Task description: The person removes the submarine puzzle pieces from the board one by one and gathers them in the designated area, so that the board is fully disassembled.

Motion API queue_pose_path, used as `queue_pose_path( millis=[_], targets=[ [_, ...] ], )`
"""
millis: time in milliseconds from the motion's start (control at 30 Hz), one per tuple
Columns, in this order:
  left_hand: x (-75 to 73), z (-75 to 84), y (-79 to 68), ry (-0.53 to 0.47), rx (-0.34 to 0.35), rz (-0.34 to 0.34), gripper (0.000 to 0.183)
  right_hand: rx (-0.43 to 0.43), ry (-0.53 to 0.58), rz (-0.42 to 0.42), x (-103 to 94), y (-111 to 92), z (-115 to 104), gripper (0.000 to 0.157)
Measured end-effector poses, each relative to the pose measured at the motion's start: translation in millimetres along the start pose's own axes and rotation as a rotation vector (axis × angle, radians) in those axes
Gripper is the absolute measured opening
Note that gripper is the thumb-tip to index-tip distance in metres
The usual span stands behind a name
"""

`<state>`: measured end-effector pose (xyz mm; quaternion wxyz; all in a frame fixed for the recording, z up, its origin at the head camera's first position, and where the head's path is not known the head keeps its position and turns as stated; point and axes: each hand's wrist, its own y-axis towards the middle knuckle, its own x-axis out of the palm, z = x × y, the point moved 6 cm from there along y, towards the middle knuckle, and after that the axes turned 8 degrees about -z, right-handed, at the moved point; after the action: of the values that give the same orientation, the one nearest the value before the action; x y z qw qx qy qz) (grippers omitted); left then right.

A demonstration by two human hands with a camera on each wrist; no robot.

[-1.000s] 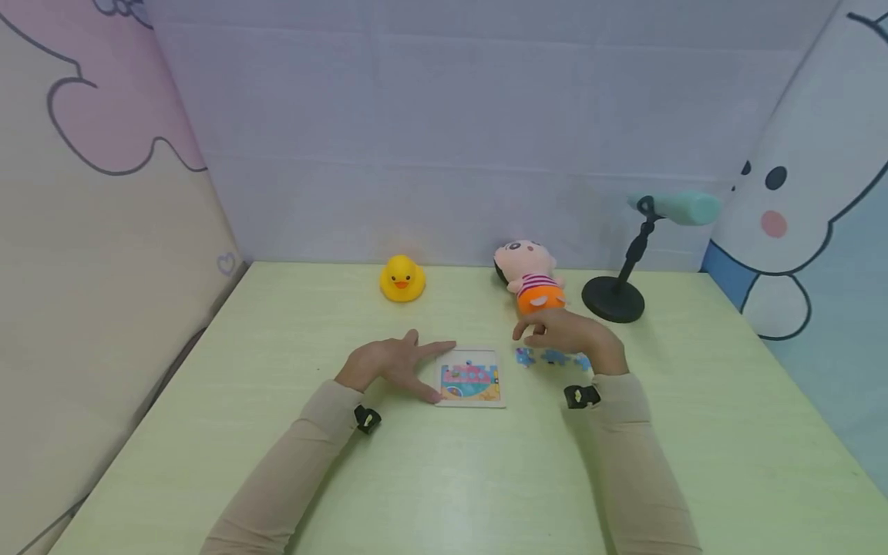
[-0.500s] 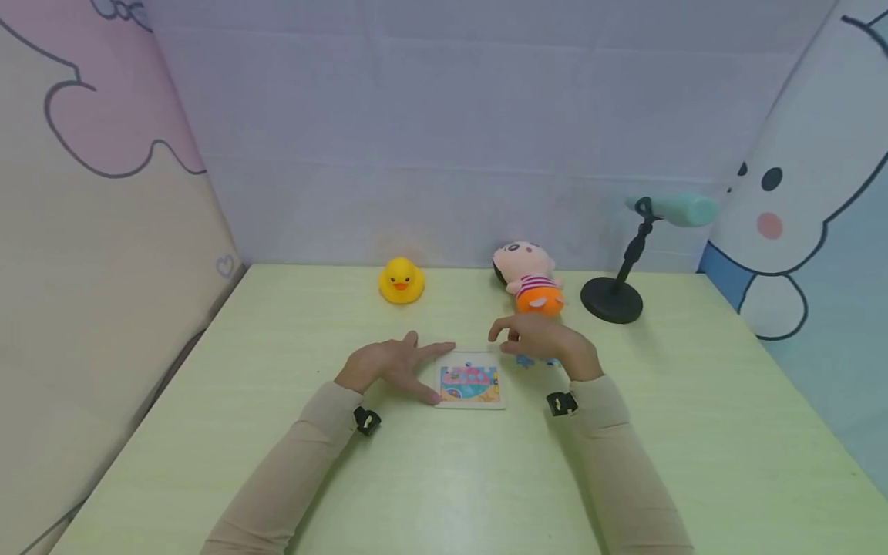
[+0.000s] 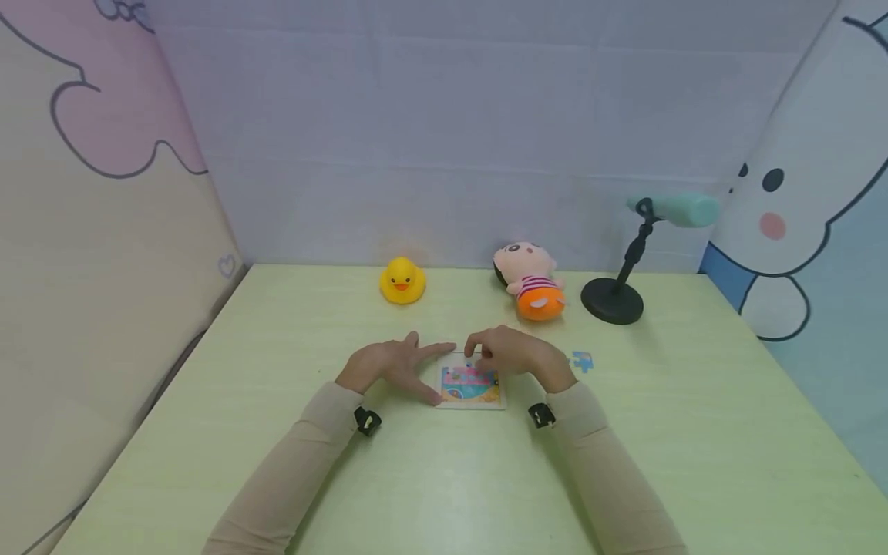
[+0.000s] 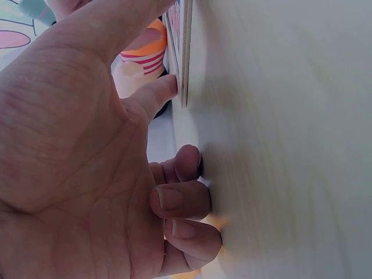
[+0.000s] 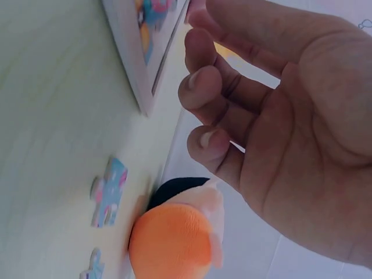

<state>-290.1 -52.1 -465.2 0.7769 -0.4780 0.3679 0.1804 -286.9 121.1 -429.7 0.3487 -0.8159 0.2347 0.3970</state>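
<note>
Spanning the left edge of the puzzle tray (image 3: 479,405) in the head view: left hand (image 3: 397,367), thumb and index straight and well apart at its two left corners. Tray lies flat mid-frame on the worktop (image 3: 513,486). Right hand (image 3: 512,351) is over the tray's upper right corner, fingers bent; can't tell if they pinch a piece. Loose puzzle pieces (image 3: 583,361) just right of it. Rubber duck (image 3: 402,282) upper center, doll (image 3: 537,289) lying right of that, black stand (image 3: 614,301) further right.

Left wrist view: tray edge-on at top center, left index tip touching its corner. The other three fingers bend down, tips on the worktop, center of frame.

Right wrist view: tray corner at top, right fingers curled beside it, pinch point cut off by the upper edge. Two loose pieces lower left, doll bottom center.
</note>
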Motion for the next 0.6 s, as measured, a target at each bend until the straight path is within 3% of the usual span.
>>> queue_pose_path(
  millis=[600],
  targets=[
    [1.6, -0.7, 2.0, 0.011, -0.015, 0.004, 0.099, -0.020, 0.071, -0.035, 20.6, 11.8, -28.1, 0.026]
  ],
)
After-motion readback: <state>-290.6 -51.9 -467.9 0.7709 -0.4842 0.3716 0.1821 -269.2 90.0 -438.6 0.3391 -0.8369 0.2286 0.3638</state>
